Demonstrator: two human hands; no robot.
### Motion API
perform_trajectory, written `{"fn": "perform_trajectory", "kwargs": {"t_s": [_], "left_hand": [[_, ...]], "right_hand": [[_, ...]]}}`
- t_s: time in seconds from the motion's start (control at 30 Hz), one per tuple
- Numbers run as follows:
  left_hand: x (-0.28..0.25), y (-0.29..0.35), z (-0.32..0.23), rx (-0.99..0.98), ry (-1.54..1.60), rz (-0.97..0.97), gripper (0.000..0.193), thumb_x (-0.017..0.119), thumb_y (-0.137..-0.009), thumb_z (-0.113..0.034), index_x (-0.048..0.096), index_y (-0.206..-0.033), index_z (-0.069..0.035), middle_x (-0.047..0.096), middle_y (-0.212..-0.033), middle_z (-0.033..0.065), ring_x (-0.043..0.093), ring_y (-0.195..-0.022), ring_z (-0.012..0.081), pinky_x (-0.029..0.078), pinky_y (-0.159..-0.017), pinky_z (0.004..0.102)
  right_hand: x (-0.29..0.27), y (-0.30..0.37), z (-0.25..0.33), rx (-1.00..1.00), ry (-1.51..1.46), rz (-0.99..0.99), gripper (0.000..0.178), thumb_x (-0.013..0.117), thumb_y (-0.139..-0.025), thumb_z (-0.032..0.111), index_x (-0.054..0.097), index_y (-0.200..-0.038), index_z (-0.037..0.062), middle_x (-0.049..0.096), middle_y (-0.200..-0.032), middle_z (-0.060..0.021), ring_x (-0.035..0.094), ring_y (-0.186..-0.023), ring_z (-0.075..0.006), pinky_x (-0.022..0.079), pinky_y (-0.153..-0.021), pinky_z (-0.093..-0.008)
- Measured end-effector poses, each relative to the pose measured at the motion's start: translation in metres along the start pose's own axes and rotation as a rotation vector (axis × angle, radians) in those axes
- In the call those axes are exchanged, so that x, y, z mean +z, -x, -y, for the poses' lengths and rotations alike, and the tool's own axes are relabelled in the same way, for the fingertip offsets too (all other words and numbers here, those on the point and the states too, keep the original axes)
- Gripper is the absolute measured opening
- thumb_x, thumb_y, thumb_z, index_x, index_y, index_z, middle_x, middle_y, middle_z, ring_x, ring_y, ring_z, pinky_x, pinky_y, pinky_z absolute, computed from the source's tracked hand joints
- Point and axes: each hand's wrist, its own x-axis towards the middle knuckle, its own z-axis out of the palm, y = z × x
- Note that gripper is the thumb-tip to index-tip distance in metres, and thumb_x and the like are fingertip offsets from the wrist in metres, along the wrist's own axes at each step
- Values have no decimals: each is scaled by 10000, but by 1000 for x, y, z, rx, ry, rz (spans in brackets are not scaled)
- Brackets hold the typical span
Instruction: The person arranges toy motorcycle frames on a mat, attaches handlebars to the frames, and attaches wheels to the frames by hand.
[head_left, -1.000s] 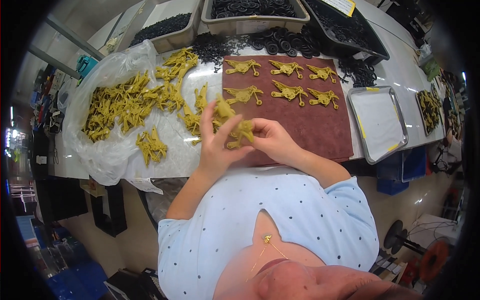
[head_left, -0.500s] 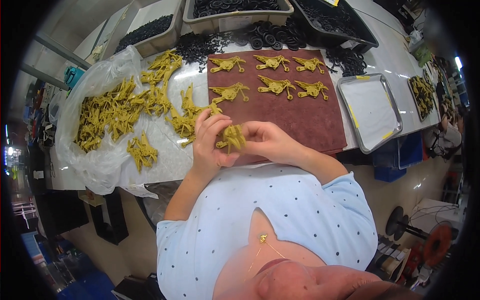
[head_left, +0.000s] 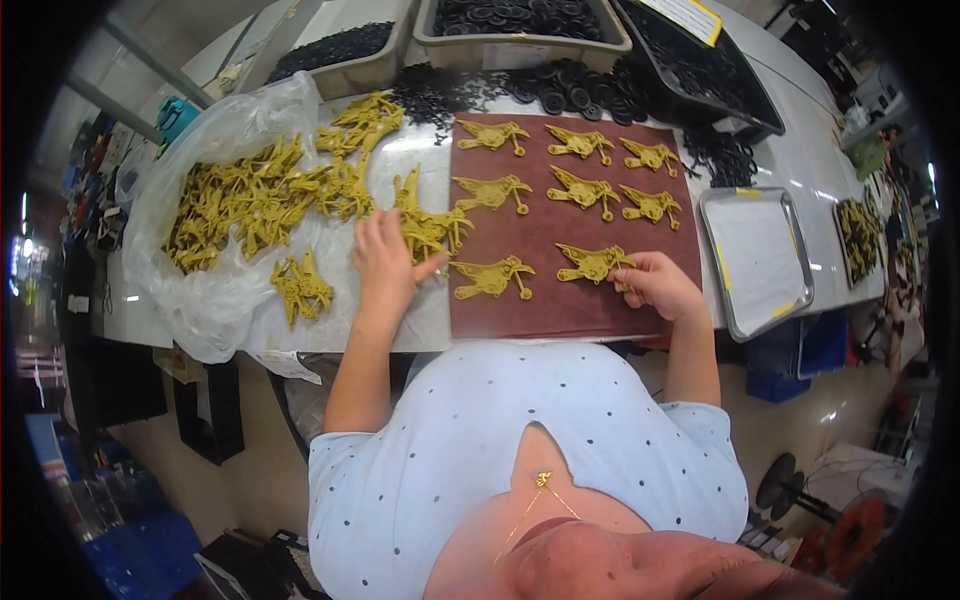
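Note:
A yellow plastic frame-like part (head_left: 592,263) lies on the dark red mat (head_left: 560,312) at its near side, pinched at its right end between the thumb and fingers of my right hand (head_left: 657,285). To its left, another yellow part (head_left: 490,279) rests on the mat by itself. Several more yellow parts (head_left: 583,190) lie flat behind these in two rows, pointing the same way. My left hand (head_left: 386,262) is open, fingers spread, beside a small heap of yellow parts (head_left: 425,225) left of the mat; I cannot tell whether it touches them.
A clear plastic bag (head_left: 150,285) spills a pile of yellow parts (head_left: 240,205) at the left. Behind the mat stand a grey bin (head_left: 520,52) of black wheels and a black bin (head_left: 755,120). Loose black wheels (head_left: 580,92) lie before them. A metal tray (head_left: 755,265) sits right.
My hands have separated. Two more yellow parts now lie at the mat's near side, my right hand pinching one. My left hand has moved left, to the loose yellow parts.

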Motion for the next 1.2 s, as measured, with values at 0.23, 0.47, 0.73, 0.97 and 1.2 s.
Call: {"fn": "perform_trajectory", "kwargs": {"t_s": [0.23,0.47,0.73,0.97,1.2], "left_hand": [[-13,-5,8,-119,78,56,876,722,-700,-520,373,-1346,-41,312,-1391,241,303,-1290,415,307,-941,626],[-14,-68,35,-327,-163,13,506,677,-803,-302,521,-1176,2,510,-1217,204,495,-1118,363,446,-884,489],[-3,-95,50,-441,-379,169,367,675,-775,-165,572,-1079,11,595,-1054,177,574,-1016,338,499,-811,436],[-44,-71,31,-495,865,-137,407,609,-865,-103,502,-1229,44,630,-1004,160,632,-772,209,522,-699,323],[-50,-24,-72,-326,1850,226,409,516,-931,-60,379,-1312,-1,567,-1162,140,581,-1036,222,499,-860,351]], "right_hand": [[38,7,11,-102,871,-425,332,717,-786,194,610,-1066,51,621,-787,-101,617,-635,-192,486,-567,-304],[48,3,6,-336,1354,-577,534,771,-693,222,585,-1183,117,569,-1004,-112,599,-903,-297,497,-716,-381],[58,9,7,-642,1158,-693,514,770,-719,234,581,-1169,76,551,-950,-95,575,-729,-228,486,-654,-330],[82,-3,17,-937,650,-474,227,610,-892,126,610,-1089,13,602,-913,-61,572,-757,-123,471,-661,-247],[136,-27,26,-466,-182,214,291,469,-976,146,516,-1216,-12,618,-994,-74,616,-854,-136,506,-790,-268]]}}
